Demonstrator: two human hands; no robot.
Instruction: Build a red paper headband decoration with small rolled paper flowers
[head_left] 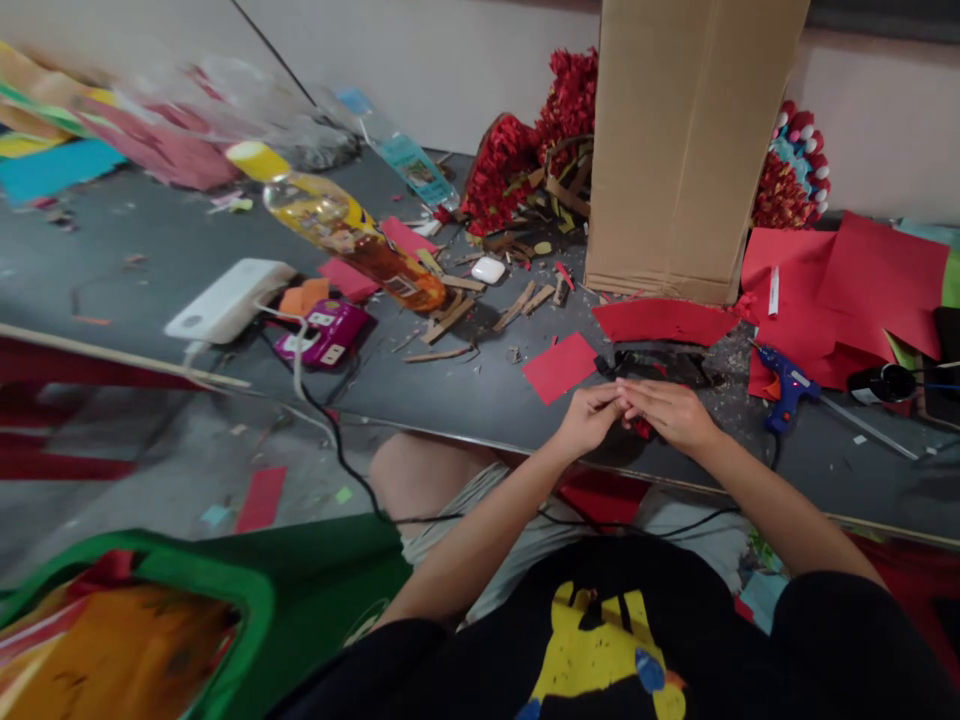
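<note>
My left hand (590, 420) and my right hand (670, 411) meet at the fingertips over the front edge of the grey table (420, 390). The left fingers are pressed together in a pinch; what they hold, if anything, is too small to name. The right fingers lie nearly straight and close together, covering the left fingertips. A bit of red shows below the right fingers. Just beyond the hands are a black item (660, 366), a curved red strip (664, 321) and a red paper rectangle (559, 368).
A cardboard box (675, 150) stands behind the hands. To the right lie a blue glue gun (786, 388) and red sheets (874, 285). Leftward are a tilted drink bottle (352, 240), a white power strip (229, 300), cardboard scraps and cables. A green bin (300, 590) stands at lower left.
</note>
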